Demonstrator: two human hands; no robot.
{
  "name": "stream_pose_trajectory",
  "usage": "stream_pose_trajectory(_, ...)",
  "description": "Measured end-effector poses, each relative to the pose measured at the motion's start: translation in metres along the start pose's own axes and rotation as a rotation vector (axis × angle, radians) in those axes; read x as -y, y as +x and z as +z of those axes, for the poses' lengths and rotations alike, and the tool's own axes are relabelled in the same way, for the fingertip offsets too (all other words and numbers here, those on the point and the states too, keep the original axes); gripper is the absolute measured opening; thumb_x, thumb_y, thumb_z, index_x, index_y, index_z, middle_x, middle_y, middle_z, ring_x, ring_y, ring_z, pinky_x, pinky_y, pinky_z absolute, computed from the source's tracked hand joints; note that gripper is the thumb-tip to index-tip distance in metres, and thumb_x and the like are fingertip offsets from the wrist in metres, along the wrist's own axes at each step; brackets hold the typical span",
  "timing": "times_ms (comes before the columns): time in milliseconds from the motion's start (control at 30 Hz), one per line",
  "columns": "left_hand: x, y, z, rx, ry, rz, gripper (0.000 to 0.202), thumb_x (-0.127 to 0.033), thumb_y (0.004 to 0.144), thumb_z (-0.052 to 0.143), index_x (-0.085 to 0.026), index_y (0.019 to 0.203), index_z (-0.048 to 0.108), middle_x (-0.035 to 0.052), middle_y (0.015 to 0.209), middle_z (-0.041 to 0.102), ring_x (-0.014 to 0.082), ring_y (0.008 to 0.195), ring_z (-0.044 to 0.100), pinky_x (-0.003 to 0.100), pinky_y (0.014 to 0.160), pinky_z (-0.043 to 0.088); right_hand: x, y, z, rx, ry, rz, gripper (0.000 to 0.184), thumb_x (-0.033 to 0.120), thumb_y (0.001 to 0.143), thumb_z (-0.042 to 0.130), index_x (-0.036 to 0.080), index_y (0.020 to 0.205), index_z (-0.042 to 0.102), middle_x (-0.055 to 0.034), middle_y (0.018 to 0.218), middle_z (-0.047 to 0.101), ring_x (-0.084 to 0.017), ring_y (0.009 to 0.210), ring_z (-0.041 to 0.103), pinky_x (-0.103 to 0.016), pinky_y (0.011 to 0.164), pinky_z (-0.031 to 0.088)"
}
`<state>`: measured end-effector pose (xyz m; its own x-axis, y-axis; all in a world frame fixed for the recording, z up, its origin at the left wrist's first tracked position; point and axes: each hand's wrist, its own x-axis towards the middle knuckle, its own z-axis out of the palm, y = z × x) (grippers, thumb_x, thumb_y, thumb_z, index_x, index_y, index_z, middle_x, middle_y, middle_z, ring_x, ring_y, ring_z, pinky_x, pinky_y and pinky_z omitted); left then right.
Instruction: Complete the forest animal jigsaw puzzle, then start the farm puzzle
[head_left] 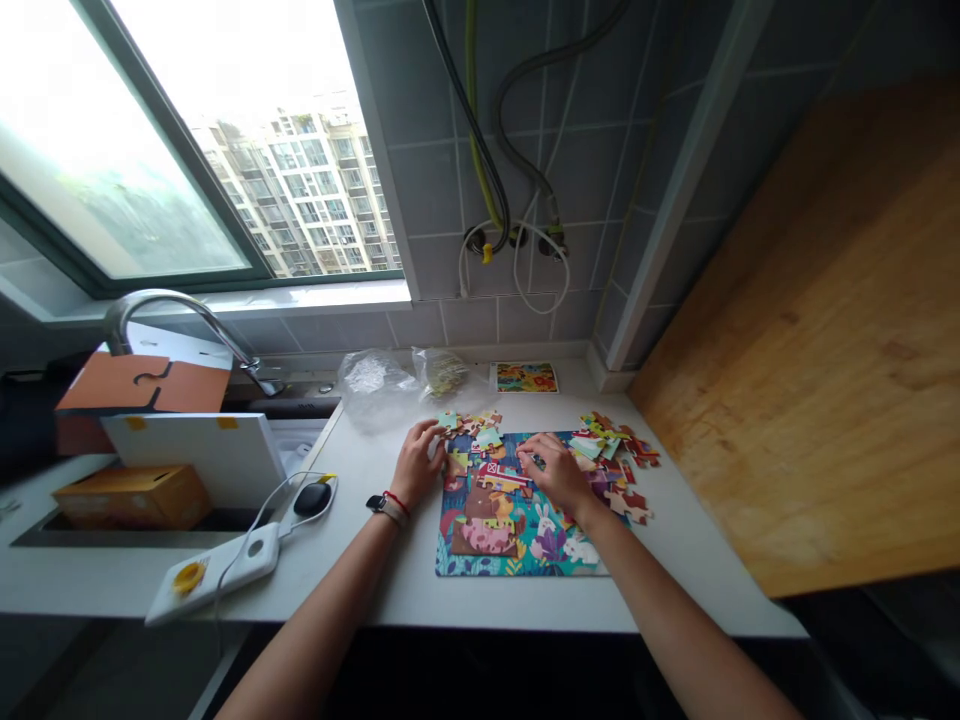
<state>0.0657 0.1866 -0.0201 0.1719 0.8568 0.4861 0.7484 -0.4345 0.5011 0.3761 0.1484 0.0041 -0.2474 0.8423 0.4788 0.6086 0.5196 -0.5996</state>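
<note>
A colourful jigsaw puzzle board (480, 566) lies on the white counter, with joined pieces over its left part, among them a pink animal (487, 536) and a red-and-white strip (504, 476). At the board's upper left edge, my left hand (418, 462) rests with fingers bent and thumb apart, its fingertips beside a small heap of loose pieces (480, 428). My right hand (553, 470) is over the board's upper middle, its fingers pinched on a puzzle piece that they mostly cover. More loose pieces (619, 450) are heaped right of it, partly on the board and partly on the counter.
Two clear plastic bags (371, 380) and a small picture card (526, 377) lie along the back wall. On the left are a power strip (225, 572), a black mouse-like object (313, 498), a cardboard box (135, 495) and a sink faucet (187, 305). A wooden panel (810, 380) bounds the right.
</note>
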Motion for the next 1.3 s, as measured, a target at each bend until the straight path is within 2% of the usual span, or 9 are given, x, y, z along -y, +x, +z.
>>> stream_pose_trajectory(100, 0.007, 0.006, 0.005, 0.0, 0.057, -0.068, 0.042, -0.031, 0.097, 0.062, -0.019, 0.137, 0.066, 0.0167, 0.142, 0.066, 0.0324, 0.134, 0.063, 0.053, 0.116, 0.052, 0.006, -0.001, 0.004, 0.033, 0.017, -0.043, 0.017, 0.023, 0.1, 0.06, 0.022, 0.097, 0.076, -0.0086, 0.098, 0.075, -0.027, 0.099, 0.067, -0.043, 0.093, 0.056)
stream_pose_trajectory(167, 0.01, 0.009, 0.008, 0.022, 0.091, -0.088, 0.047, -0.035, 0.096, 0.065, -0.02, 0.141, 0.066, 0.0163, 0.144, 0.066, 0.0339, 0.135, 0.063, 0.053, 0.115, 0.053, 0.009, -0.002, 0.007, 0.044, 0.028, -0.061, 0.017, 0.022, 0.1, 0.06, 0.022, 0.097, 0.077, -0.0087, 0.097, 0.075, -0.027, 0.099, 0.066, -0.043, 0.093, 0.055)
stream_pose_trajectory(467, 0.002, 0.005, 0.005, 0.021, 0.179, -0.14, 0.029, -0.028, 0.097, 0.065, -0.024, 0.122, 0.077, 0.0113, 0.123, 0.07, 0.026, 0.116, 0.07, 0.04, 0.106, 0.057, 0.006, -0.001, 0.008, 0.053, 0.049, -0.046, 0.019, 0.021, 0.101, 0.059, 0.021, 0.098, 0.077, -0.0092, 0.098, 0.075, -0.026, 0.101, 0.066, -0.042, 0.094, 0.053)
stream_pose_trajectory(800, -0.005, -0.003, 0.001, -0.111, 0.303, -0.283, 0.03, -0.032, 0.094, 0.067, -0.021, 0.12, 0.077, 0.0157, 0.116, 0.065, 0.034, 0.111, 0.067, 0.049, 0.099, 0.056, 0.002, -0.003, 0.015, 0.12, -0.02, 0.01, 0.018, 0.018, 0.099, 0.062, 0.021, 0.089, 0.078, -0.0082, 0.094, 0.075, -0.026, 0.098, 0.066, -0.04, 0.091, 0.053)
stream_pose_trajectory(867, -0.003, -0.004, 0.002, -0.117, 0.306, -0.284, 0.031, -0.032, 0.094, 0.066, -0.02, 0.12, 0.076, 0.0164, 0.116, 0.065, 0.0346, 0.109, 0.068, 0.05, 0.097, 0.057, 0.003, -0.003, 0.013, 0.138, -0.029, 0.004, 0.018, 0.018, 0.099, 0.062, 0.021, 0.095, 0.079, -0.0087, 0.097, 0.075, -0.026, 0.1, 0.067, -0.041, 0.094, 0.054)
stream_pose_trajectory(967, -0.003, -0.005, 0.003, -0.117, 0.294, -0.25, 0.036, -0.032, 0.097, 0.063, -0.018, 0.128, 0.072, 0.0192, 0.126, 0.063, 0.0363, 0.113, 0.067, 0.053, 0.098, 0.057, 0.002, -0.001, 0.007, 0.174, -0.034, -0.022, 0.023, 0.019, 0.1, 0.061, 0.022, 0.115, 0.078, -0.0098, 0.108, 0.076, -0.027, 0.107, 0.068, -0.043, 0.099, 0.055)
stream_pose_trajectory(1067, -0.006, -0.004, 0.001, -0.075, 0.247, -0.149, 0.039, -0.03, 0.1, 0.059, -0.02, 0.136, 0.067, 0.0188, 0.14, 0.059, 0.0353, 0.127, 0.062, 0.053, 0.107, 0.054, -0.005, 0.002, -0.005, 0.212, -0.04, -0.048, 0.024, 0.021, 0.101, 0.06, 0.021, 0.119, 0.077, -0.0112, 0.112, 0.076, -0.028, 0.109, 0.068, -0.045, 0.101, 0.055)
stream_pose_trajectory(1200, -0.011, 0.009, 0.002, 0.097, 0.152, 0.029, 0.036, -0.027, 0.101, 0.057, -0.027, 0.136, 0.067, 0.0114, 0.143, 0.063, 0.0291, 0.131, 0.062, 0.047, 0.113, 0.053, -0.019, 0.002, -0.021, 0.226, -0.074, -0.077, 0.026, 0.019, 0.102, 0.056, 0.024, 0.117, 0.078, -0.0102, 0.11, 0.074, -0.028, 0.108, 0.068, -0.046, 0.1, 0.057)
stream_pose_trajectory(1300, -0.014, 0.026, 0.01, 0.224, 0.105, 0.103, 0.046, -0.023, 0.098, 0.061, -0.029, 0.144, 0.064, 0.0097, 0.151, 0.061, 0.0323, 0.14, 0.057, 0.052, 0.119, 0.049, -0.028, 0.001, -0.032, 0.171, -0.045, -0.033, 0.029, 0.019, 0.102, 0.054, 0.026, 0.118, 0.077, -0.0097, 0.113, 0.073, -0.027, 0.112, 0.069, -0.045, 0.101, 0.058)
